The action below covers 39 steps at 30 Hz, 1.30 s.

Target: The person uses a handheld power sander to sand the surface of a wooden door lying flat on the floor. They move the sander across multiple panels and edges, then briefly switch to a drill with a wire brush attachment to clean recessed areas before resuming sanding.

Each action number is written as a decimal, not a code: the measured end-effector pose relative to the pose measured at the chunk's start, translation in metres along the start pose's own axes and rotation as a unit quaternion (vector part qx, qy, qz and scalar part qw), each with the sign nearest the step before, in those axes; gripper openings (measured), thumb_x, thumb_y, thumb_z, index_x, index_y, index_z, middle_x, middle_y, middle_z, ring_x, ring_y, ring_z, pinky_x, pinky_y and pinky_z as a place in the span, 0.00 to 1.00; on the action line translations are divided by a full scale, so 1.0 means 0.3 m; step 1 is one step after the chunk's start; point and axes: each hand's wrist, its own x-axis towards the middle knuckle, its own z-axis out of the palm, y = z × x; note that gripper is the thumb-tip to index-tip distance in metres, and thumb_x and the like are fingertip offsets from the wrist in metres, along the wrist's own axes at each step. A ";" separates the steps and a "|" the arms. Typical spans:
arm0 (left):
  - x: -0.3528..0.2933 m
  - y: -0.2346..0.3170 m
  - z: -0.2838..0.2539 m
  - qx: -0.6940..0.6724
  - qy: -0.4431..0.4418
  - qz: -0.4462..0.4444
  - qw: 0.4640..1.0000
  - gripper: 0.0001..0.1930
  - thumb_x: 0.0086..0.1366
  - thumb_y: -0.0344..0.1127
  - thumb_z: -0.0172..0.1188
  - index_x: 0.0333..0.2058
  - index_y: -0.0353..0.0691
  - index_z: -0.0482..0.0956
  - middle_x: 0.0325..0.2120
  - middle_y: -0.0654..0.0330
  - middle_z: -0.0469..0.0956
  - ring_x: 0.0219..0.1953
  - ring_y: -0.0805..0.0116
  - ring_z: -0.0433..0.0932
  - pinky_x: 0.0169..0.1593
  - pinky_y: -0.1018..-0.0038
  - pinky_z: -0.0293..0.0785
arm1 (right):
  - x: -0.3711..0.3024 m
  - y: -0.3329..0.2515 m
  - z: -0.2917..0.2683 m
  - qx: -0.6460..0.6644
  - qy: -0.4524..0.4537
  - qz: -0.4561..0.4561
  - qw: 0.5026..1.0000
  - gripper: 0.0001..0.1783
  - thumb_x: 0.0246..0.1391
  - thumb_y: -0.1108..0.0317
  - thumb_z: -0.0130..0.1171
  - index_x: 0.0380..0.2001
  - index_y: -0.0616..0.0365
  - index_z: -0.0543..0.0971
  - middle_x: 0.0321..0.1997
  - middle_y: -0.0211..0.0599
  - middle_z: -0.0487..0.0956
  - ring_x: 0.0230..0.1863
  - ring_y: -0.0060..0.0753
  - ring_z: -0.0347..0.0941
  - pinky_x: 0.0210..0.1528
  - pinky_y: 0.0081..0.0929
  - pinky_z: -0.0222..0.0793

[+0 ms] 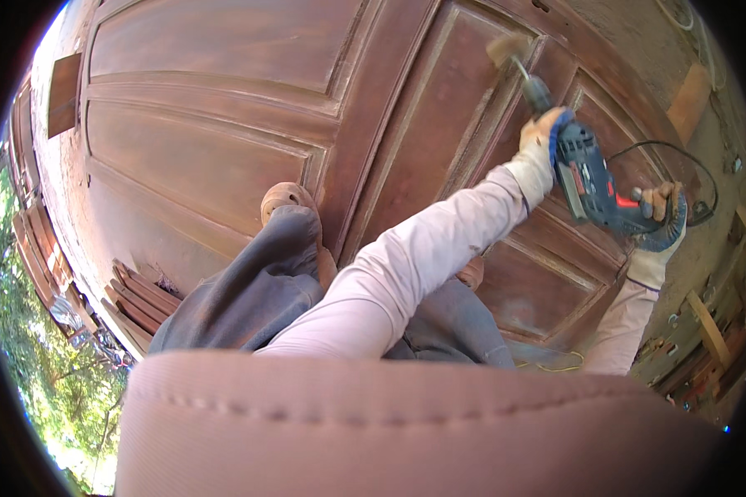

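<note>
A dark electric drill (593, 170) with red accents lies across both my gloved hands, over a brown panelled wooden door (414, 141). My left hand (543, 137) is wrapped round its front end, behind the chuck. My right hand (663, 211) grips the rear handle; the trigger finger is hard to make out. A tan sanding flap wheel or brush (508, 50), blurred, sits on the shaft at the drill's tip. It is at the moulding along the edge of a raised panel. Pale dust lies in the door's grooves.
A black power cord (680, 149) loops off the drill handle at the right. My shoe (288, 199) rests on the door. Stacked wooden strips (141, 298) stand at the left, and scrap wood (709, 331) lies at the lower right. A brown board (690, 103) is beyond the door's right edge.
</note>
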 end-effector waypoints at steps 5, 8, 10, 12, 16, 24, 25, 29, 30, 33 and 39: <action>0.029 0.275 -0.015 -0.042 -0.064 -0.014 0.997 0.12 0.58 0.44 0.59 0.31 0.41 0.77 0.26 0.56 0.80 0.28 0.59 0.80 0.39 0.64 0.78 | 0.121 0.146 0.182 -0.028 -0.073 -0.018 0.997 0.14 0.64 0.59 0.46 0.32 0.59 0.71 0.20 0.26 0.62 0.23 0.29 0.61 0.43 0.36 0.62; -0.006 0.284 -0.056 -0.017 -0.005 0.004 1.000 0.12 0.58 0.45 0.60 0.31 0.42 0.77 0.24 0.57 0.80 0.26 0.60 0.80 0.36 0.65 0.78 | 0.139 0.204 0.113 -0.086 -0.112 -0.020 0.990 0.13 0.64 0.60 0.46 0.31 0.59 0.70 0.19 0.27 0.62 0.20 0.26 0.60 0.37 0.32 0.64; -0.055 0.211 -0.147 -0.011 0.061 0.063 0.996 0.13 0.59 0.45 0.61 0.33 0.42 0.77 0.26 0.59 0.80 0.28 0.63 0.79 0.37 0.67 0.78 | 0.099 0.183 0.155 0.000 -0.217 0.033 0.976 0.13 0.64 0.61 0.47 0.30 0.58 0.70 0.18 0.29 0.63 0.19 0.26 0.61 0.33 0.29 0.64; -0.177 0.156 -0.181 -0.100 0.106 0.049 0.988 0.13 0.61 0.46 0.59 0.35 0.41 0.77 0.27 0.59 0.80 0.29 0.63 0.79 0.38 0.66 0.78 | -0.010 0.180 0.219 -0.171 -0.081 0.007 0.982 0.14 0.62 0.61 0.48 0.27 0.58 0.69 0.15 0.32 0.66 0.18 0.25 0.63 0.30 0.29 0.66; -0.400 0.081 -0.386 -0.153 0.095 0.056 0.982 0.14 0.63 0.46 0.57 0.36 0.40 0.77 0.28 0.58 0.80 0.31 0.63 0.79 0.40 0.65 0.78 | -0.126 0.260 0.249 -0.167 -0.120 0.076 0.976 0.15 0.59 0.61 0.53 0.25 0.61 0.70 0.12 0.30 0.62 0.14 0.25 0.61 0.25 0.33 0.67; -0.185 0.128 -0.262 -0.069 0.239 0.120 0.961 0.16 0.56 0.45 0.66 0.35 0.40 0.75 0.26 0.63 0.78 0.26 0.67 0.77 0.35 0.70 0.76 | 0.074 0.238 0.150 -0.148 -0.116 0.049 0.981 0.16 0.61 0.59 0.50 0.23 0.58 0.69 0.16 0.37 0.67 0.16 0.30 0.64 0.28 0.34 0.67; -0.107 0.143 -0.222 -0.060 0.209 0.158 0.963 0.17 0.54 0.45 0.67 0.35 0.40 0.75 0.25 0.63 0.77 0.25 0.68 0.77 0.34 0.71 0.76 | 0.115 0.214 0.183 -0.250 -0.007 -0.002 0.968 0.17 0.61 0.59 0.51 0.23 0.58 0.70 0.17 0.36 0.68 0.19 0.30 0.67 0.29 0.34 0.69; 0.149 0.192 -0.007 -0.035 0.176 0.163 0.970 0.16 0.51 0.42 0.68 0.31 0.37 0.78 0.22 0.62 0.76 0.21 0.67 0.75 0.30 0.69 0.73 | 0.356 0.078 0.095 -0.125 -0.062 0.031 0.990 0.16 0.61 0.58 0.50 0.24 0.56 0.70 0.19 0.32 0.68 0.20 0.28 0.67 0.31 0.32 0.70; 0.187 0.204 0.015 -0.023 0.146 0.180 0.973 0.16 0.51 0.43 0.68 0.31 0.37 0.77 0.21 0.62 0.76 0.21 0.67 0.75 0.29 0.70 0.72 | 0.390 0.063 0.090 -0.065 -0.131 0.059 0.988 0.16 0.61 0.58 0.50 0.24 0.55 0.70 0.19 0.31 0.67 0.20 0.28 0.67 0.32 0.33 0.70; 0.184 0.210 0.026 -0.007 0.160 0.159 0.974 0.16 0.53 0.43 0.67 0.32 0.37 0.78 0.22 0.62 0.77 0.22 0.67 0.76 0.30 0.70 0.73 | 0.412 0.062 0.095 -0.028 -0.160 0.074 0.984 0.17 0.62 0.55 0.49 0.25 0.56 0.70 0.16 0.28 0.65 0.19 0.27 0.66 0.29 0.34 0.67; -0.253 0.086 -0.322 -0.074 0.222 0.149 0.961 0.16 0.60 0.45 0.62 0.38 0.38 0.78 0.30 0.60 0.80 0.31 0.67 0.80 0.39 0.71 0.77 | 0.113 0.257 0.110 -0.131 -0.129 0.115 0.976 0.18 0.62 0.55 0.48 0.26 0.59 0.70 0.11 0.29 0.61 0.16 0.29 0.65 0.28 0.35 0.69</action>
